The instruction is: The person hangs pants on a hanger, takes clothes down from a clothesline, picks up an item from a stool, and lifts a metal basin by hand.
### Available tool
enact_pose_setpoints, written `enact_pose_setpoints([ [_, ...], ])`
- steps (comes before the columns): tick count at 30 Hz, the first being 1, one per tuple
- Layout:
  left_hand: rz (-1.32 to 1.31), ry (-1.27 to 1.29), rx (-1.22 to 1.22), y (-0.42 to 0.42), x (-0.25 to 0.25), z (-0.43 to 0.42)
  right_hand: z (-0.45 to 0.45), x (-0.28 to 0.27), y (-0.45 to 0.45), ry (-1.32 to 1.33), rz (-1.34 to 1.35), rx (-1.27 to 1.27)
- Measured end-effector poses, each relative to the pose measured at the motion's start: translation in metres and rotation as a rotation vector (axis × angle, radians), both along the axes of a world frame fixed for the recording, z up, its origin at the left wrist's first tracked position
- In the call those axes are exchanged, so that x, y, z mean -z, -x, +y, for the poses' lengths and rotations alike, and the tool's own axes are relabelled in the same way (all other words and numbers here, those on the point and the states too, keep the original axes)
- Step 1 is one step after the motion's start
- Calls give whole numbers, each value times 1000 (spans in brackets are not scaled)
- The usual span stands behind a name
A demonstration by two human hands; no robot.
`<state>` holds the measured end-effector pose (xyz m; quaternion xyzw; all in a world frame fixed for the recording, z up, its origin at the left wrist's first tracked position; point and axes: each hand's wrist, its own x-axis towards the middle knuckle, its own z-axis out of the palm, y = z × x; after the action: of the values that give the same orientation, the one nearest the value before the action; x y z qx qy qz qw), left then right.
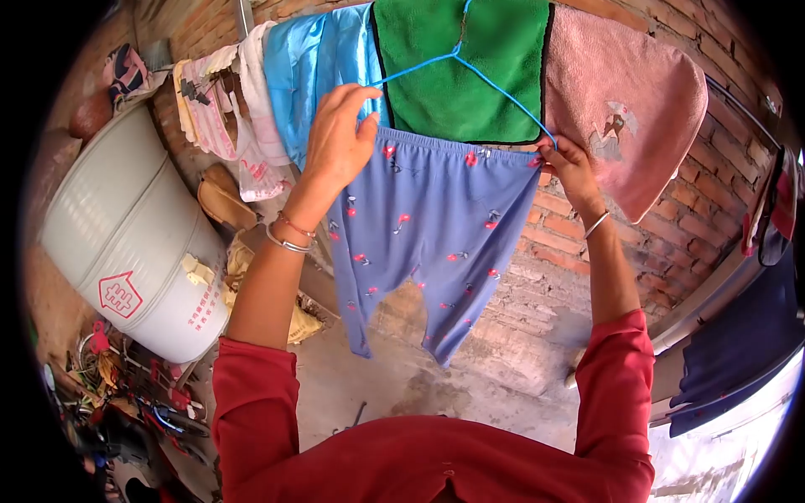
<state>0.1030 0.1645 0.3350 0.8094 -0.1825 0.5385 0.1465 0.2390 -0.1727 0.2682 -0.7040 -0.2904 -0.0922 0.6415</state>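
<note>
Brick wall (555, 239) behind pants (419, 210) between both hands (342, 134) (572, 170)

Free room below the blue trousers (419, 214), with green towel (461, 96) behind the blue hanger (455, 55), brick wall (558, 243) beyond.

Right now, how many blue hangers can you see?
1. The blue hanger is in front of the green cloth, mostly above the cherry-print pants, stretching between the left hand and the right hand. Others could be hidden.
</note>
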Motion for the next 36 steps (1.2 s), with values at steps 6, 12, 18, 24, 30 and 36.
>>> enact_pose_setpoints([
  [6, 127, -171, 482, -17, 11, -88, 0, 2, 38, -123, 124, -158],
  [12, -49, -277, 580, -24, 0, -153, -6, 5, 57, -164, 144, -385],
  [18, 98, -357, 575, -36, -9, -162, -8, 12, 62, -471, 268, -800],
  [24, 202, -365, 585, -27, -16, -150, 13, 24, 56, -456, 281, -828],
  [30, 222, -389, 588, -27, -14, -139, 25, 26, 53, -365, 279, -761],
  [36, 241, -389, 604, -25, -16, -137, 37, 25, 61, -293, 167, -675],
])
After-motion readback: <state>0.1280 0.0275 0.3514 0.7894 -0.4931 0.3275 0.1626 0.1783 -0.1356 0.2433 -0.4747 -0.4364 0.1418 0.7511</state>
